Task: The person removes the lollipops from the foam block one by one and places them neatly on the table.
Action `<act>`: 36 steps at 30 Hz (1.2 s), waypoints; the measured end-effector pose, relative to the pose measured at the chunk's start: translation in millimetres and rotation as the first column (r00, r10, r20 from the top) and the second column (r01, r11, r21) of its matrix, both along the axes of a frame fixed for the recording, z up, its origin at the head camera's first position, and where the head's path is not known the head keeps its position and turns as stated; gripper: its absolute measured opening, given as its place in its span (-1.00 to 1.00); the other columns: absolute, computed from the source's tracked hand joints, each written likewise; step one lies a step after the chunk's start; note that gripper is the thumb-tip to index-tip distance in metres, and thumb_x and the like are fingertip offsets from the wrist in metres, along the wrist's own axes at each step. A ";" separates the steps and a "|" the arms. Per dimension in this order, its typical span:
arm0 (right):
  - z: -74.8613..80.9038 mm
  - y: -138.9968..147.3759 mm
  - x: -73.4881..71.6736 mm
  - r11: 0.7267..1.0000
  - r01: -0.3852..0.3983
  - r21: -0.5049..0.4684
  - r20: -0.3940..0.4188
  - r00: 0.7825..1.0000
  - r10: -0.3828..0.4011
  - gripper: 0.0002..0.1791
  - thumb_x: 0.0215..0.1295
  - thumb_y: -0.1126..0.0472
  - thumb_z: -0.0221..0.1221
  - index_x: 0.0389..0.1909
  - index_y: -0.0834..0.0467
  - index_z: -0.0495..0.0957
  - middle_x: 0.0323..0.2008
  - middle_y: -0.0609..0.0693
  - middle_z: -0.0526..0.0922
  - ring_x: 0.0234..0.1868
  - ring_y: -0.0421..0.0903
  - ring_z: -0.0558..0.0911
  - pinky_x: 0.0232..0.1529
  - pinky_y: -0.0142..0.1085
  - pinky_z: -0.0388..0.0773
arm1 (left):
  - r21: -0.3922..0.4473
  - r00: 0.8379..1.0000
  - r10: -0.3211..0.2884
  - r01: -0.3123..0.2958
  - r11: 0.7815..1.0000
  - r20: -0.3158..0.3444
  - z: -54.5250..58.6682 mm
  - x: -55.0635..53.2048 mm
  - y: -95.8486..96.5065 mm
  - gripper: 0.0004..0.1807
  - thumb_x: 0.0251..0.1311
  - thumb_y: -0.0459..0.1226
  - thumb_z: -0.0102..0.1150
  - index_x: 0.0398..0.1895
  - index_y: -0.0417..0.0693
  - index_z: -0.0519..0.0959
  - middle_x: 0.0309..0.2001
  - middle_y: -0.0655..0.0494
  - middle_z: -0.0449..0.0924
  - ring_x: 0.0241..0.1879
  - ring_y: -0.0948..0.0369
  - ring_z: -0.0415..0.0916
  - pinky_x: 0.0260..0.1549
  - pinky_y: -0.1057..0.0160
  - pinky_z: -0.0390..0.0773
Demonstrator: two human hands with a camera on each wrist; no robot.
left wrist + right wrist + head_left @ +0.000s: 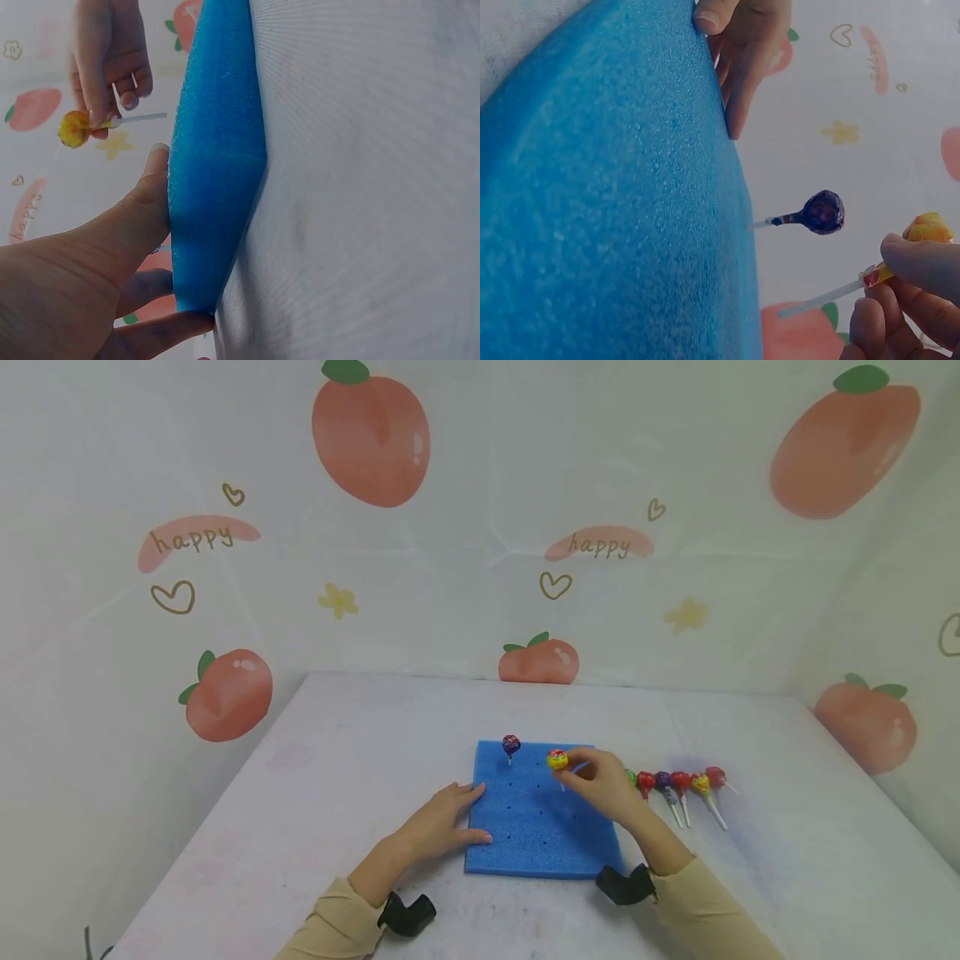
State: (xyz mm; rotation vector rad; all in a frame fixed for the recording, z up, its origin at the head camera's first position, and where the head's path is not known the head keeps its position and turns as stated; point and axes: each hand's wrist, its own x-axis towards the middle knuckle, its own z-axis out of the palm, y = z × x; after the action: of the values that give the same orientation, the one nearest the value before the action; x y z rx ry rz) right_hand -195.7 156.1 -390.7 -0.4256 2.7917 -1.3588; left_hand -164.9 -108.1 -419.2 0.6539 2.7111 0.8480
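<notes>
A blue foam board (517,852) with small holes lies on the table. One dark purple lollipop (511,745) stands upright in its far left part; the right wrist view shows its stick in the foam. My right hand (606,783) pinches a yellow lollipop (557,760) just below its candy head, over the far right part of the board. In the right wrist view the white stick (821,300) of this lollipop points toward the foam, its lower end apart from it. My left hand (438,825) rests along the board's left edge, fingers spread and fairly straight, thumb on the near part.
Right of the board, several wrapped lollipops (681,782) lie in a row on the white table (360,760), partly behind my right hand. A white printed curtain (465,585) hangs behind the table. Both wrists carry black camera mounts (407,914).
</notes>
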 end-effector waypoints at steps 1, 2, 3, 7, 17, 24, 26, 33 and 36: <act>-0.2 0.9 0.1 1.000 0.001 -0.002 0.000 1.000 -0.001 -0.78 0.21 0.21 0.22 -0.16 0.23 0.58 -0.22 0.15 0.66 -0.39 -0.13 0.61 -0.36 -0.45 0.58 | 0.001 1.000 0.000 0.000 1.000 -0.001 0.1 0.1 0.0 -0.16 0.10 0.01 0.23 0.37 -0.22 0.20 0.37 -0.23 0.19 0.40 -0.21 0.03 0.31 -0.20 0.14; -0.1 1.7 0.5 1.000 0.003 0.000 0.000 1.000 -0.003 -0.77 0.21 0.21 0.22 -0.16 0.24 0.58 -0.22 0.15 0.66 -0.39 -0.13 0.61 -0.37 -0.45 0.58 | 0.001 1.000 0.000 0.000 1.000 -0.002 0.1 0.2 0.0 -0.16 0.10 0.01 0.23 0.37 -0.23 0.19 0.37 -0.24 0.20 0.40 -0.21 0.03 0.31 -0.20 0.14; 0.3 2.3 1.1 1.000 0.006 -0.002 0.002 1.000 -0.006 -0.77 0.21 0.20 0.22 -0.17 0.24 0.58 -0.22 0.15 0.66 -0.39 -0.13 0.61 -0.37 -0.45 0.58 | 0.002 1.000 0.000 0.000 1.000 -0.002 0.2 0.4 0.1 -0.16 0.10 0.01 0.23 0.36 -0.23 0.20 0.37 -0.24 0.20 0.40 -0.21 0.03 0.31 -0.20 0.14; 2.3 4.6 2.9 1.000 0.022 0.000 0.009 1.000 -0.022 -0.77 0.21 0.19 0.22 -0.18 0.24 0.58 -0.22 0.15 0.68 -0.38 -0.10 0.62 -0.38 -0.46 0.57 | 0.004 1.000 0.002 -0.002 1.000 0.000 -0.7 -0.5 -0.2 -0.16 0.10 0.02 0.23 0.37 -0.22 0.19 0.37 -0.23 0.20 0.40 -0.21 0.03 0.31 -0.20 0.14; 2.7 13.8 3.5 0.999 0.043 0.007 -0.010 0.999 -0.043 -0.76 0.21 0.18 0.22 -0.18 0.25 0.58 -0.22 0.17 0.66 -0.39 -0.15 0.60 -0.40 -0.47 0.56 | -0.006 1.000 0.002 -0.002 1.000 -0.008 -1.4 -0.8 -0.3 -0.16 0.10 0.03 0.22 0.37 -0.22 0.19 0.37 -0.21 0.20 0.40 -0.21 0.03 0.31 -0.20 0.15; 3.3 19.4 3.2 0.998 0.062 0.010 0.007 0.998 -0.062 -0.78 0.22 0.17 0.22 -0.19 0.23 0.58 -0.22 0.15 0.68 -0.36 -0.12 0.61 -0.36 -0.42 0.58 | -0.008 1.000 0.003 -0.003 1.000 -0.005 -0.8 -0.3 0.0 -0.16 0.10 0.03 0.22 0.37 -0.21 0.20 0.37 -0.21 0.20 0.40 -0.21 0.04 0.30 -0.20 0.16; 4.1 21.0 4.1 0.997 0.070 0.016 0.010 0.997 -0.071 -0.77 0.22 0.15 0.21 -0.19 0.22 0.58 -0.22 0.14 0.68 -0.35 -0.13 0.61 -0.34 -0.38 0.61 | -0.006 1.000 0.004 -0.004 1.000 -0.002 -0.8 -0.9 -0.2 -0.16 0.10 0.03 0.22 0.37 -0.20 0.19 0.38 -0.20 0.20 0.40 -0.21 0.03 0.31 -0.20 0.16; 4.8 28.6 4.8 0.995 0.093 0.033 0.003 0.996 -0.093 -0.76 0.23 0.15 0.20 -0.18 0.23 0.57 -0.22 0.17 0.67 -0.34 -0.12 0.62 -0.36 -0.38 0.62 | -0.005 1.000 0.001 -0.001 1.000 -0.005 -4.1 -2.7 -1.2 -0.16 0.11 0.04 0.21 0.37 -0.19 0.19 0.38 -0.20 0.19 0.40 -0.20 0.03 0.31 -0.19 0.16; 4.3 31.9 5.0 0.994 0.105 0.027 0.025 0.994 -0.106 -0.74 0.24 0.14 0.20 -0.16 0.23 0.57 -0.20 0.17 0.67 -0.34 -0.09 0.63 -0.40 -0.38 0.62 | -0.004 1.000 0.002 -0.002 1.000 -0.004 -3.9 -2.9 -1.1 -0.16 0.11 0.04 0.22 0.37 -0.20 0.19 0.38 -0.20 0.19 0.40 -0.21 0.03 0.30 -0.20 0.16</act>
State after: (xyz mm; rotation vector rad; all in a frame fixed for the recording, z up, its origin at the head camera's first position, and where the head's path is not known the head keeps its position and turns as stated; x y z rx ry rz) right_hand -190.7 188.0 -386.4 -0.2603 2.8441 -1.3345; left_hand -167.8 -109.3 -423.1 0.6533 2.7171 0.8416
